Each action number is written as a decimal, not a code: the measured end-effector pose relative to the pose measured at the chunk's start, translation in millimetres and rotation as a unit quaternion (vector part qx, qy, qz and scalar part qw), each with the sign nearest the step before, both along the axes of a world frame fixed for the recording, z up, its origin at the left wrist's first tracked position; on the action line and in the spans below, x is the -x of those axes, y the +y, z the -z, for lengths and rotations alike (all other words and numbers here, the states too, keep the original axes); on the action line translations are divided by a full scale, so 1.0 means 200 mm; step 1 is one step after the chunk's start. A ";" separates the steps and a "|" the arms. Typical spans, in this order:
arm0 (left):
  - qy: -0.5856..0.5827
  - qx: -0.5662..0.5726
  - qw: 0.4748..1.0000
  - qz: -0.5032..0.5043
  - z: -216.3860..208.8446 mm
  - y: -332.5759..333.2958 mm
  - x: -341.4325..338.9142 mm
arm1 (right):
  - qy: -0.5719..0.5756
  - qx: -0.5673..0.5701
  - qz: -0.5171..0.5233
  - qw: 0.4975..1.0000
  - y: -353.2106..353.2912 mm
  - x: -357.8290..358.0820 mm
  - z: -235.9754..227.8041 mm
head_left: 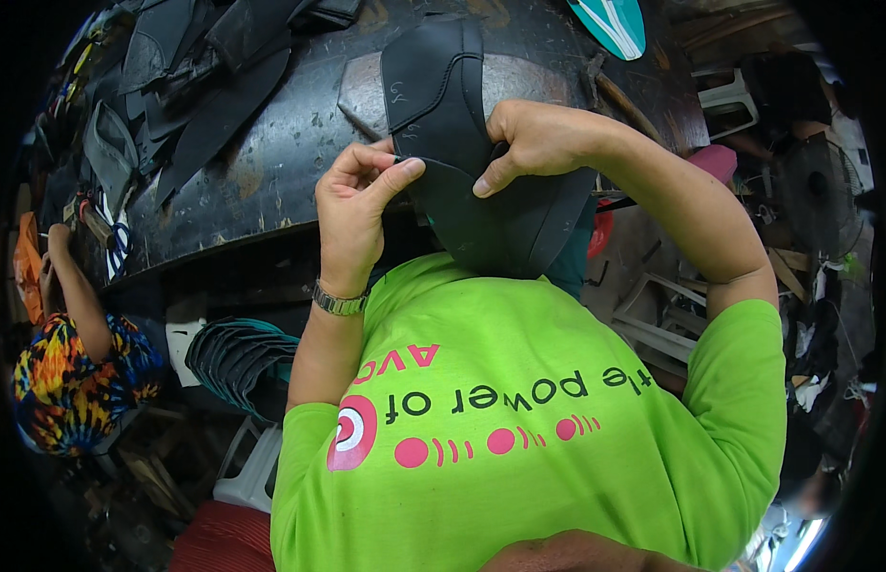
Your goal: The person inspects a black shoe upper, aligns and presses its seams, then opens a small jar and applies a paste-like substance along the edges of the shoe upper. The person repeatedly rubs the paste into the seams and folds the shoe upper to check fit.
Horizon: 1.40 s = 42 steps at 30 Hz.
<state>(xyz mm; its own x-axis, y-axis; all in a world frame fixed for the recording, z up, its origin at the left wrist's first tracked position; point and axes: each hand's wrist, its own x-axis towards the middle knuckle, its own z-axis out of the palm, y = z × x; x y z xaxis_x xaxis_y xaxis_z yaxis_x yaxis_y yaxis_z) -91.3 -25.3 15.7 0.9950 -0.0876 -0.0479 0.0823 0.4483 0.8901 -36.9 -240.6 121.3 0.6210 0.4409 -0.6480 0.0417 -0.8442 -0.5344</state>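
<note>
A matte black panel (433,91), with a curved seam and pale marks, overhangs the table's (262,167) near edge. The left hand (355,205) pinches the panel's rim, thumb against finger; the right hand (543,138) clasps it, fingers apparently tucked beneath.

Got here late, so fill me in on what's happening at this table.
The person in the green shirt holds black sheet material at the near edge of the table. The left hand pinches its left edge; the right hand grips its right side, thumb on top. Dark cut pieces lie heaped at far left, a hammer to the right.
</note>
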 end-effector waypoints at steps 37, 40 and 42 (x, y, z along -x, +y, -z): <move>-0.175 -0.460 0.862 0.124 0.04 0.04 -0.60 | -0.681 0.219 0.188 0.673 -0.97 0.07 0.68; -0.175 -0.503 0.839 0.115 0.01 0.04 -0.58 | -0.542 0.148 0.213 0.799 -1.02 0.01 0.66; -0.179 -0.503 0.839 0.109 0.01 0.04 -0.57 | -0.583 0.124 0.173 0.784 -0.96 0.02 0.59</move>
